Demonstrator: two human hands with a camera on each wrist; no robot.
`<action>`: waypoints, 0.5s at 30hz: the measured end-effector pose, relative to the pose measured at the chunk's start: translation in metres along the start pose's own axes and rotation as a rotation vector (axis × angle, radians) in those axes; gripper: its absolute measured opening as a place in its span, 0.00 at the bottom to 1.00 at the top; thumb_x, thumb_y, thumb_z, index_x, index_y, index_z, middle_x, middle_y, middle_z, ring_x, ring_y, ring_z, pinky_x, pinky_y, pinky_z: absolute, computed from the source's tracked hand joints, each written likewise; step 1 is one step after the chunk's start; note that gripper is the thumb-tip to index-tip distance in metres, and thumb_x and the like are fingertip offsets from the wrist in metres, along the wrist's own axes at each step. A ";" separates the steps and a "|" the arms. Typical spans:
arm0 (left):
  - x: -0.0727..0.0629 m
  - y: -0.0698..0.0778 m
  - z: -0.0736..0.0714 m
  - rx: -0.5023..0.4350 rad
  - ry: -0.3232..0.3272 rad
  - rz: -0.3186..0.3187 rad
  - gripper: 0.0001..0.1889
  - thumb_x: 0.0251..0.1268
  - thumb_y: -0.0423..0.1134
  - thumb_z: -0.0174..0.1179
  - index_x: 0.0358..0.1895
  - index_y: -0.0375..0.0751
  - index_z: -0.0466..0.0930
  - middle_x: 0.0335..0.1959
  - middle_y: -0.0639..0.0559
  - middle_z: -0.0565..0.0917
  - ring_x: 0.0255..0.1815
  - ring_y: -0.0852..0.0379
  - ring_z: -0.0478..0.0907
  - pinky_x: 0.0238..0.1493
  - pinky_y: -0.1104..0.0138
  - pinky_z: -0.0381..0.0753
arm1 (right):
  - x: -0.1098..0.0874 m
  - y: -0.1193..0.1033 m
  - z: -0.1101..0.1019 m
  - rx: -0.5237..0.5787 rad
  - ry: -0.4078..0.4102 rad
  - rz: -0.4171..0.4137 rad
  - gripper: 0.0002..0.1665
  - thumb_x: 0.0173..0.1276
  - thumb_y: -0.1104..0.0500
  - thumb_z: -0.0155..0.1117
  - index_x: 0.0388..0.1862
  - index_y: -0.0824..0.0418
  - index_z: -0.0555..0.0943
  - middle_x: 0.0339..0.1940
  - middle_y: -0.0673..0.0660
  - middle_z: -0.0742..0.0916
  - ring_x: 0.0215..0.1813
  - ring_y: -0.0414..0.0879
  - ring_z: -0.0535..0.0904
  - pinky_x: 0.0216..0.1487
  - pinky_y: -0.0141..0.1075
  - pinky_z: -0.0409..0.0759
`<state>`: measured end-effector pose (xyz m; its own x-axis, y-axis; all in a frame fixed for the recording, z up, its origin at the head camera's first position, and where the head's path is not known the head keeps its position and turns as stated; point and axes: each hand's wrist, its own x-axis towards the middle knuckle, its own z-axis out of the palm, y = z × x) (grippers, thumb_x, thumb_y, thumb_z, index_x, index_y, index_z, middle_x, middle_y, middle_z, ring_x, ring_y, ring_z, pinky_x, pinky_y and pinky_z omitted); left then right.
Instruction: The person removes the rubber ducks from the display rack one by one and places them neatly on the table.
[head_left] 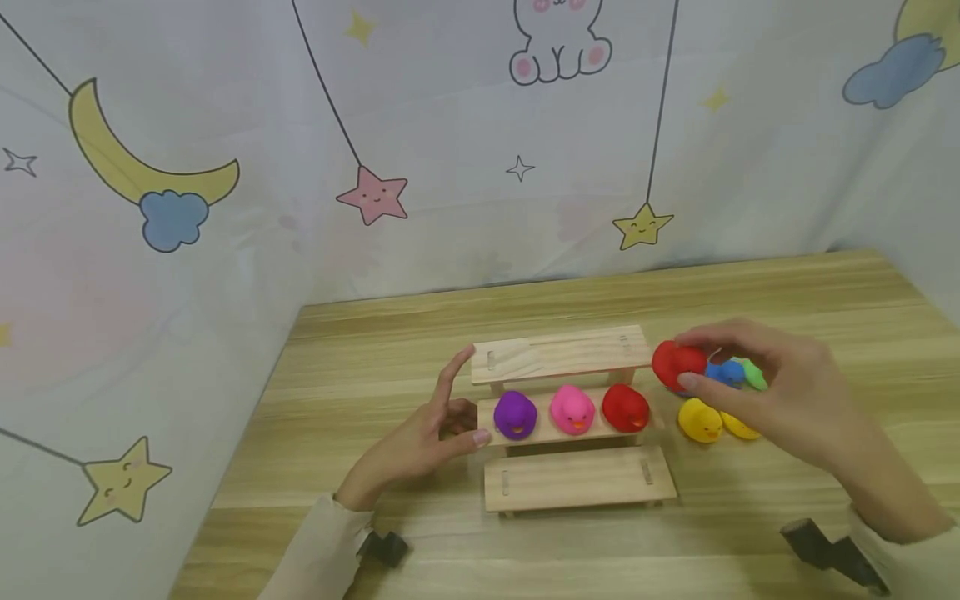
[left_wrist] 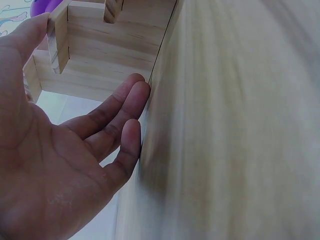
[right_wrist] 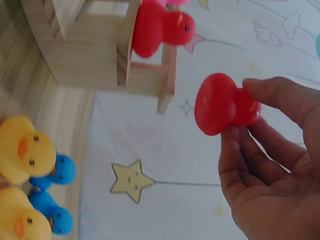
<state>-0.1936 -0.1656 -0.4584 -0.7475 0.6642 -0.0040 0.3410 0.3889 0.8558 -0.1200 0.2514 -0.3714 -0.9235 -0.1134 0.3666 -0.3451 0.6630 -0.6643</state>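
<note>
Between thumb and fingers, my right hand (head_left: 787, 404) pinches a red rubber duck (head_left: 675, 365) in the air, just right of the upper tier of a three-step wooden stand (head_left: 562, 354). In the right wrist view this duck (right_wrist: 216, 105) is tipped sideways, its flat base facing the stand. A purple duck (head_left: 516, 415), a pink duck (head_left: 572, 410) and another red duck (head_left: 626, 407) sit in a row on the middle step. At the stand's left end rests my left hand (head_left: 416, 437), its index finger at the top step's corner and thumb by the middle step.
Right of the stand, yellow ducks (head_left: 701, 420), blue ducks (head_left: 726, 373) and something light green (head_left: 753, 375) are grouped on the wood-grain table (head_left: 375, 333). A white printed cloth (head_left: 450, 125) hangs behind and to the left. Both wrists carry dark devices (head_left: 384, 548).
</note>
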 end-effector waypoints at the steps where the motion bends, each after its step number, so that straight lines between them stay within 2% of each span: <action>1: 0.000 0.000 0.000 -0.003 -0.001 0.001 0.57 0.78 0.43 0.66 0.86 0.75 0.25 0.46 0.47 0.91 0.46 0.55 0.88 0.57 0.63 0.87 | 0.001 0.003 -0.003 -0.015 -0.007 0.005 0.26 0.63 0.60 0.84 0.59 0.44 0.88 0.48 0.31 0.89 0.46 0.29 0.80 0.53 0.14 0.72; 6: 0.000 0.001 0.000 -0.009 -0.005 0.000 0.56 0.79 0.43 0.65 0.86 0.76 0.25 0.45 0.47 0.91 0.46 0.55 0.88 0.57 0.63 0.87 | 0.002 0.021 -0.018 -0.056 -0.040 0.003 0.25 0.62 0.61 0.84 0.57 0.46 0.89 0.48 0.29 0.88 0.47 0.25 0.79 0.55 0.12 0.68; 10: 0.000 0.002 0.000 -0.009 -0.006 -0.003 0.56 0.79 0.43 0.65 0.86 0.76 0.25 0.45 0.47 0.90 0.46 0.55 0.88 0.57 0.63 0.86 | 0.004 0.039 -0.030 -0.052 -0.073 -0.036 0.26 0.58 0.65 0.85 0.55 0.49 0.89 0.48 0.30 0.89 0.48 0.24 0.80 0.58 0.08 0.66; 15: -0.001 0.001 0.000 -0.003 -0.003 -0.009 0.57 0.79 0.43 0.65 0.86 0.76 0.24 0.47 0.46 0.91 0.47 0.55 0.88 0.58 0.63 0.86 | 0.003 0.064 -0.047 -0.120 -0.151 -0.009 0.26 0.54 0.67 0.87 0.50 0.48 0.89 0.45 0.30 0.88 0.45 0.24 0.81 0.54 0.08 0.67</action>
<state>-0.1930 -0.1658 -0.4577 -0.7491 0.6624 -0.0129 0.3326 0.3928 0.8574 -0.1372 0.3284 -0.3823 -0.9383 -0.2234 0.2641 -0.3392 0.7438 -0.5759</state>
